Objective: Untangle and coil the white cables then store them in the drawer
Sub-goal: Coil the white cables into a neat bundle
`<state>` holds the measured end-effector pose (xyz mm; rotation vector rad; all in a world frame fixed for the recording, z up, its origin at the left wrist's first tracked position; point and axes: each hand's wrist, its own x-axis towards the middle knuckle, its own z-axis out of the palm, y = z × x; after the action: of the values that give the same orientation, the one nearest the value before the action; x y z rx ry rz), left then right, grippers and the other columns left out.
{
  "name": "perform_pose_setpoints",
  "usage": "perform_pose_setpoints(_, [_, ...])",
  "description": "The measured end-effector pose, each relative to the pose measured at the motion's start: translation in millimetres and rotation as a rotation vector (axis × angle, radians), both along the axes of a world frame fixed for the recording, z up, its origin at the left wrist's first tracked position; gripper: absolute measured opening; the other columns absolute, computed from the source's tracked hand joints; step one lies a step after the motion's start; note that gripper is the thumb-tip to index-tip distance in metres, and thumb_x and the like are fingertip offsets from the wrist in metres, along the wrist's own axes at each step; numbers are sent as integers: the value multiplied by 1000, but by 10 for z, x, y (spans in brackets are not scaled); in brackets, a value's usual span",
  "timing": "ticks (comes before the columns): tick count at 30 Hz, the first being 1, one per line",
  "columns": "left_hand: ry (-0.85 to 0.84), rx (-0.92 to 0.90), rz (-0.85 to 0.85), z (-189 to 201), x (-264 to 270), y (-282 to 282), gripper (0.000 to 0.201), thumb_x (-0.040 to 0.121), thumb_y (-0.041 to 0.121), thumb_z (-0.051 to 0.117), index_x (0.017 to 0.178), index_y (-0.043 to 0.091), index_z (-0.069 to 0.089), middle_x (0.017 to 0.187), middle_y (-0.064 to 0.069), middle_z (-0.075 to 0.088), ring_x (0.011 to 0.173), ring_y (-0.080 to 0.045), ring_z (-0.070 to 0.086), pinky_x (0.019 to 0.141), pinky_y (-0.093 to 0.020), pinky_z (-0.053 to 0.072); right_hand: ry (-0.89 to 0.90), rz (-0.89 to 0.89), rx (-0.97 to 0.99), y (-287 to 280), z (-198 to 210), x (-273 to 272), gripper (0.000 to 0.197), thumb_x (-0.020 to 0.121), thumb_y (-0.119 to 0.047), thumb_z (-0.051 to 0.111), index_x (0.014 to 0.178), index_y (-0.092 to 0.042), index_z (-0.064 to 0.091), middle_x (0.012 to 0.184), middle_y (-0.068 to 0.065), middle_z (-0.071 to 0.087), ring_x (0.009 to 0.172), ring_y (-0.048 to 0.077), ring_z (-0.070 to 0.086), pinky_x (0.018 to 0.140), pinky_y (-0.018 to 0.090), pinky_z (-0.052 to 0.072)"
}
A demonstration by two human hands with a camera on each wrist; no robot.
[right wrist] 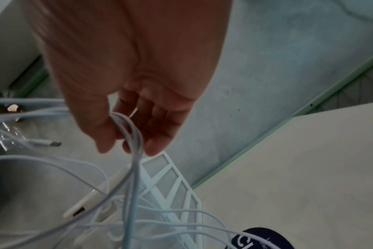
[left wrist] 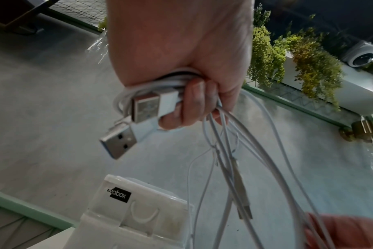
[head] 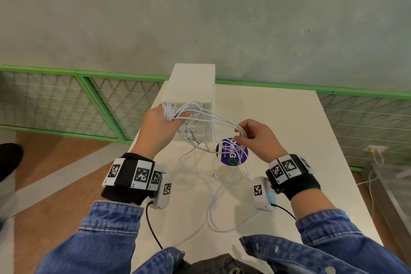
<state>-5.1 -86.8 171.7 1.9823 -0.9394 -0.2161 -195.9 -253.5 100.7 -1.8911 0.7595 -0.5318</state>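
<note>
White cables (head: 211, 124) stretch between both hands above a white table (head: 300, 140). My left hand (head: 165, 121) grips a coiled bunch of them (left wrist: 160, 84), with two USB plugs (left wrist: 119, 143) sticking out of the fist. My right hand (head: 246, 134) pinches several strands (right wrist: 130, 133) between thumb and fingers. More loose cable (head: 222, 196) trails down in loops onto the table. The white drawer unit (head: 191, 89) stands just behind the hands; its front (left wrist: 143, 217) appears in the left wrist view.
A round purple sticker (head: 231, 155) lies on the table under the right hand. Green mesh railing (head: 66, 100) runs behind the table. A wall socket with plugged cords (head: 375, 151) is at far right. The table's left edge drops to a wooden floor (head: 55, 196).
</note>
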Motion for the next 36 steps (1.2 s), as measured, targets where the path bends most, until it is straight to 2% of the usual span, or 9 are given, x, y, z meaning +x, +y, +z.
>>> perform_pose_setpoints(4, [14, -13, 17, 15, -11, 3, 44, 86, 37, 67, 74, -4, 55, 55, -1, 42, 43, -8, 35, 35, -14, 30, 51, -133, 17, -17, -100, 26, 8, 78, -23, 73, 78, -19, 66, 77, 5, 71, 67, 20, 67, 68, 38, 58])
perform_pose_setpoints(7, [13, -29, 14, 13, -23, 7, 37, 87, 31, 67, 62, 11, 50, 52, 2, 41, 38, -2, 40, 37, -11, 31, 51, -119, 147, 39, -96, 42, 16, 80, -24, 72, 83, -9, 68, 77, 11, 72, 65, 19, 65, 69, 37, 57])
perform_pose_setpoints(9, [15, -39, 20, 12, -26, 10, 38, 88, 28, 66, 58, 14, 47, 52, 2, 40, 39, 1, 41, 40, -11, 31, 19, -88, 199, 78, -61, 44, 22, 85, -25, 67, 88, -3, 65, 80, 14, 72, 64, 21, 65, 59, 31, 54])
perform_pose_setpoints(13, [14, -58, 52, -1, -23, 31, 44, 88, 25, 67, 55, 16, 39, 53, 0, 38, 41, 1, 41, 43, -10, 32, -5, -73, 182, 65, -19, 20, 15, 86, -17, 66, 88, -3, 64, 76, 13, 71, 40, 17, 53, 39, 20, 38])
perform_pose_setpoints(17, [10, -63, 90, -8, 11, 40, 45, 86, 28, 68, 55, 16, 38, 53, 0, 37, 44, -10, 35, 41, -12, 30, 121, -41, 54, 29, -34, 6, 10, 84, -20, 67, 79, -12, 71, 60, -3, 64, 41, 1, 47, 49, 16, 38])
perform_pose_setpoints(20, [-8, -85, 91, -5, 12, 19, 47, 85, 30, 69, 55, 13, 37, 54, 0, 37, 49, -12, 32, 43, -12, 31, 155, -50, 25, 53, -14, 44, 26, 94, -28, 52, 73, -17, 64, 56, -4, 61, 43, 9, 52, 49, 19, 40])
perform_pose_setpoints(23, [-24, -77, 77, -36, 18, 14, 47, 85, 31, 69, 57, 10, 37, 53, -2, 35, 49, -15, 30, 42, -14, 29, 57, -52, 163, 96, 16, 76, 27, 98, -27, 44, 84, -11, 60, 72, 7, 68, 54, 19, 65, 42, 17, 42])
perform_pose_setpoints(28, [105, 29, 104, -95, 92, 33, 49, 84, 35, 69, 58, 11, 36, 54, -5, 36, 50, -18, 30, 44, -23, 26, -188, -58, 250, 68, 88, 49, 7, 91, -9, 57, 90, -13, 62, 79, 2, 72, 69, 5, 68, 59, 13, 48])
perform_pose_setpoints(36, [157, 69, 75, -170, 48, -17, 55, 81, 46, 68, 54, 12, 34, 49, -4, 34, 47, -18, 32, 45, -25, 27, -340, -10, 315, 122, 225, 58, 22, 90, -1, 55, 101, -16, 67, 81, -3, 74, 72, 6, 63, 61, 12, 45])
